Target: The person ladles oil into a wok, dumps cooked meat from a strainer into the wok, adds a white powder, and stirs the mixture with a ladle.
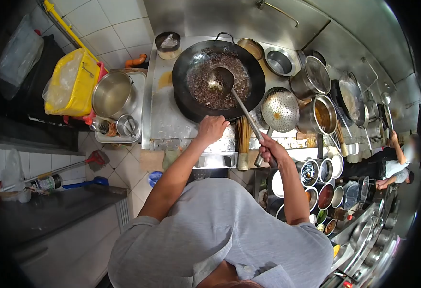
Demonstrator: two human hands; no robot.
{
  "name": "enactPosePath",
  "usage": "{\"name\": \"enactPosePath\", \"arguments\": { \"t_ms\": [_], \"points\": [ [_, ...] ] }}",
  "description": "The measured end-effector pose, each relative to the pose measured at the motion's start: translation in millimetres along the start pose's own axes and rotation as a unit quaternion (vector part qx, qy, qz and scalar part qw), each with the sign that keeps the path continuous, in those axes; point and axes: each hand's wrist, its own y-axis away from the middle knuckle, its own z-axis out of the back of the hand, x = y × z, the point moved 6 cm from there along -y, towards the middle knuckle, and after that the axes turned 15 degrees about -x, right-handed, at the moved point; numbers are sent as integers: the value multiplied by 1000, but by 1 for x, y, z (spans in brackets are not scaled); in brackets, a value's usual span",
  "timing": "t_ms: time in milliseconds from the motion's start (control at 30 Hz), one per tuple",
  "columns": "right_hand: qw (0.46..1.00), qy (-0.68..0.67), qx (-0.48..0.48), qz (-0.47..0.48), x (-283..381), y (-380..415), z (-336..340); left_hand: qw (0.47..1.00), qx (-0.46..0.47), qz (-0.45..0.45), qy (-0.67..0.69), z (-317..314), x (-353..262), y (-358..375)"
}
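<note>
A large black wok (181, 86) sits on the stove, with dark, finely chopped food (210, 98) in bubbling liquid. My left hand (212, 129) is closed at the wok's near rim; the part it grips is mostly under the fingers. My right hand (274, 150) is wrapped around the long handle of a ladle (241, 106). The ladle's bowl rests in the wok over the food, with some pale and green bits in it. Right of the wok lies a perforated skimmer (280, 111), and a bamboo brush (243, 144) stands between my hands.
Steel pots (316, 74) and a pot of brown liquid (323, 115) stand right of the skimmer. Several seasoning containers (325, 196) are at lower right. Left are a big steel pot (113, 94) and a yellow bin (71, 86). Another person (395, 161) works at far right.
</note>
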Motion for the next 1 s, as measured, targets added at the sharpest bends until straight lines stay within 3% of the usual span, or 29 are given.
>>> {"name": "enactPosePath", "arguments": {
  "t_ms": [200,333,400,600,667,733,800,867,933,1000],
  "points": [
    [998,17,-43,43,25,-44,-2,1000,-14,-5,2,-2,3,0],
    [980,99,-67,162,49,-45,-12,1000,-14,-8,0,-3,3,0],
    [913,254,-151,282,63,-34,-17,1000,-22,-8,-1,-1,2,0],
    [831,296,-238,406,55,-35,-12,1000,-28,-8,-5,0,0,1],
    [682,317,-272,600,44,-53,-3,1000,-23,-5,-13,-2,3,1],
    [701,324,-269,576,29,-46,-2,999,-36,-15,6,-4,4,2],
    [864,292,-234,337,11,-11,-21,999,-32,-11,-2,-4,4,1],
    [921,236,-182,252,-8,4,-29,1000,-26,-8,-10,-2,2,1],
    [960,150,-122,202,-15,20,-35,1000,-12,1,-6,0,0,0],
    [961,161,-114,193,-16,37,-36,1000,-4,6,-5,0,0,-1]
  ]
}}
